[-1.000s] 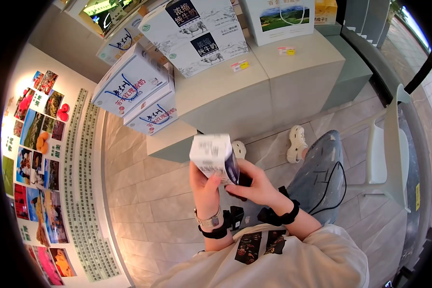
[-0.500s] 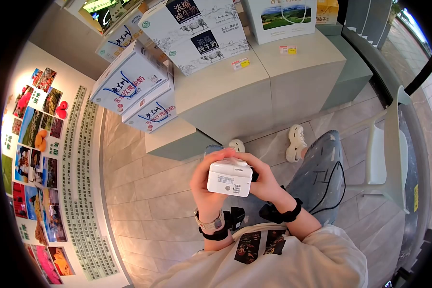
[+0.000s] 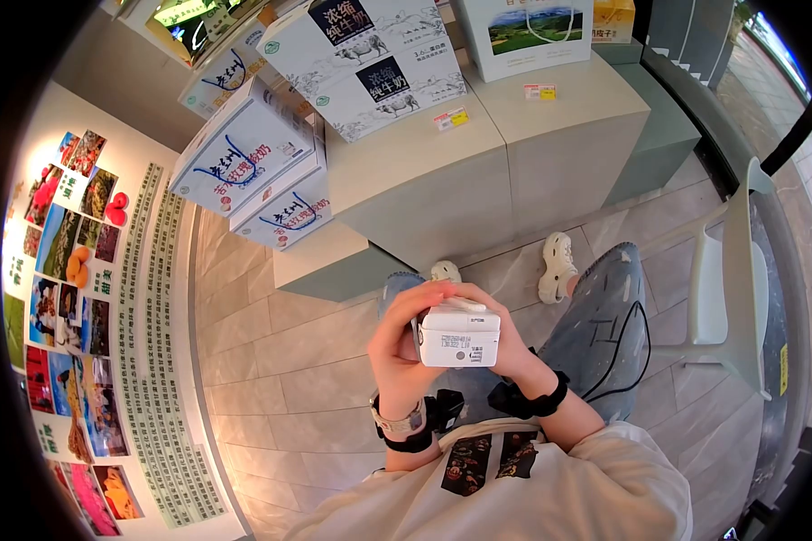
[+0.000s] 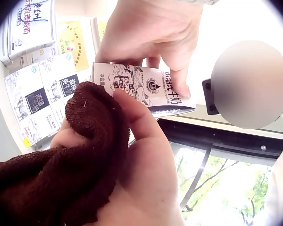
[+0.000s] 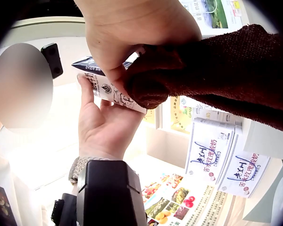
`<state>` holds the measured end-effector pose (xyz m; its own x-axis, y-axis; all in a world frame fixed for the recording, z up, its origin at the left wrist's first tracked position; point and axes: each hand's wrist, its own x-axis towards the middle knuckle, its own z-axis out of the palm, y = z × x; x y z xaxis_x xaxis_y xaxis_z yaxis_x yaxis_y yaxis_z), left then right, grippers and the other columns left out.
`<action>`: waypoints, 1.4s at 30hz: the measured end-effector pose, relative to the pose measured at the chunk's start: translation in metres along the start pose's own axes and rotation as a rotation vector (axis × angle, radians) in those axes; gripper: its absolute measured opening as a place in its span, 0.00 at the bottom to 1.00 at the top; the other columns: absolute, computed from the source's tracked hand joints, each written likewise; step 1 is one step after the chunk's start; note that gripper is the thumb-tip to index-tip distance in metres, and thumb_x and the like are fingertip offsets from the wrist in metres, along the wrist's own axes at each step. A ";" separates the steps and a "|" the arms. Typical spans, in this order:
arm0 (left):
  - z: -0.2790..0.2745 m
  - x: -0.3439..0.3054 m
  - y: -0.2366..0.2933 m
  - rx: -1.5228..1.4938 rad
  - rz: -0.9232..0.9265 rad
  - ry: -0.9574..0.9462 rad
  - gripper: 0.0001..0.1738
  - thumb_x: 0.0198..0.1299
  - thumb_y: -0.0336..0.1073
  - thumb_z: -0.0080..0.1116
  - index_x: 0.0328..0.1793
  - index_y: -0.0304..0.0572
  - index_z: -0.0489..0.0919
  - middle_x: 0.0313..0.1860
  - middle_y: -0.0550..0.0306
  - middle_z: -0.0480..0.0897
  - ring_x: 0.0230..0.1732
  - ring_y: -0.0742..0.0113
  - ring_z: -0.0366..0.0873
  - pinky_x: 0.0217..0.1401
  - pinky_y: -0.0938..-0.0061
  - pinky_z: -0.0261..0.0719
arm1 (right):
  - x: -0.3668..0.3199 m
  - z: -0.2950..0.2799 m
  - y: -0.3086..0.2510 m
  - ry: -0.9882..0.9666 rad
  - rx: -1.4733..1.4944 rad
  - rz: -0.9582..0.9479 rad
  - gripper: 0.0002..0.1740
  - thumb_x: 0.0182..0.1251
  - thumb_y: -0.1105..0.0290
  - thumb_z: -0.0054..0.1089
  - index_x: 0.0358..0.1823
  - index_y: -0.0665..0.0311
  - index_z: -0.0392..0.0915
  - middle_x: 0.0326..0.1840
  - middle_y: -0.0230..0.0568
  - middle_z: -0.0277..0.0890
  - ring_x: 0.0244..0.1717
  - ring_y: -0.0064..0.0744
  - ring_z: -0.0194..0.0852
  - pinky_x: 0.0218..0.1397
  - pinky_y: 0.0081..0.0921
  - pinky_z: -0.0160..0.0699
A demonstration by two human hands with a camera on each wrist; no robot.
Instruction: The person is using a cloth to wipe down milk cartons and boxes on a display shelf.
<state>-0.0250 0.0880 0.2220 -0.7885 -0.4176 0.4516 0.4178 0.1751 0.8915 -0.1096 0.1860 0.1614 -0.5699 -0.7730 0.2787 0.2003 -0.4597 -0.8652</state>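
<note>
Fingers of the left hand [image 3: 395,341] hold the milk carton [image 3: 461,348] in the air, before the counter's [image 3: 424,153] near edge; the right hand [image 3: 512,343] grips a brown cloth [image 5: 217,70], seemingly against it. I judge wiping is in hand; next move calls for turning the carton.

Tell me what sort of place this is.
Probably a shop selling dairy products: there are concentrated-milk boxes, stacked rose-yogurt boxes with blue handles, and price tags on the display counter.
</note>
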 end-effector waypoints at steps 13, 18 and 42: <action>-0.002 0.000 -0.004 -0.006 -0.010 -0.013 0.33 0.40 0.27 0.73 0.56 0.33 0.73 0.57 0.42 0.74 0.60 0.55 0.72 0.61 0.67 0.71 | 0.000 0.000 0.002 0.025 -0.002 0.022 0.30 0.54 0.80 0.61 0.61 0.63 0.67 0.53 0.35 0.72 0.56 0.23 0.68 0.59 0.23 0.66; -0.002 -0.001 -0.003 -0.017 -0.029 -0.008 0.33 0.40 0.27 0.73 0.56 0.33 0.73 0.57 0.42 0.74 0.60 0.56 0.72 0.61 0.67 0.71 | -0.001 0.000 0.003 0.029 -0.011 0.028 0.30 0.54 0.80 0.61 0.61 0.64 0.67 0.54 0.36 0.72 0.56 0.24 0.68 0.60 0.23 0.66; 0.000 -0.001 -0.003 -0.082 -0.077 0.029 0.31 0.45 0.20 0.62 0.59 0.32 0.71 0.57 0.47 0.74 0.57 0.63 0.73 0.60 0.70 0.72 | 0.000 0.000 0.004 0.047 -0.075 0.010 0.30 0.52 0.79 0.63 0.60 0.64 0.68 0.51 0.35 0.73 0.54 0.23 0.69 0.58 0.23 0.66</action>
<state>-0.0251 0.0875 0.2194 -0.8067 -0.4528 0.3798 0.3931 0.0689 0.9169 -0.1086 0.1836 0.1578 -0.6052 -0.7552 0.2517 0.1465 -0.4164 -0.8973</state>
